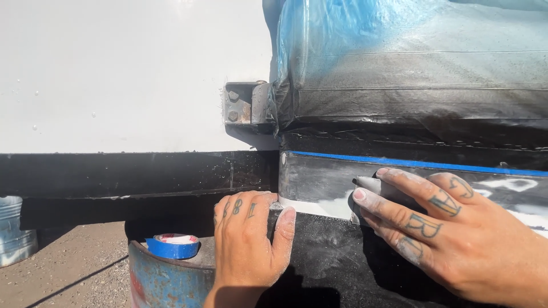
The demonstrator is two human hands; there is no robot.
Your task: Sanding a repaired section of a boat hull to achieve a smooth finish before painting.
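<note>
Harsh sunlight, seemingly from above, glares off the white panel (114, 74); deep shadows below, focus sharp.

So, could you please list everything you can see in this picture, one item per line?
White panel: one, white, upper left.
Hinge bracket: one, rusty grey metal, between the panel and the sheeting.
Plastic sheeting: one, blue fading to black, upper right.
Blue tape strip: one, blue, along the dark lower panel.
Sandpaper piece: one, grey, under the right fingers.
Tape roll: one, blue, on the drum.
Drum: one, blue and rusty, bottom left.
Bucket: one, grey metal, far left.
Left hand: gripping the panel's edge.
Right hand: pressed flat on the sandpaper.
</note>
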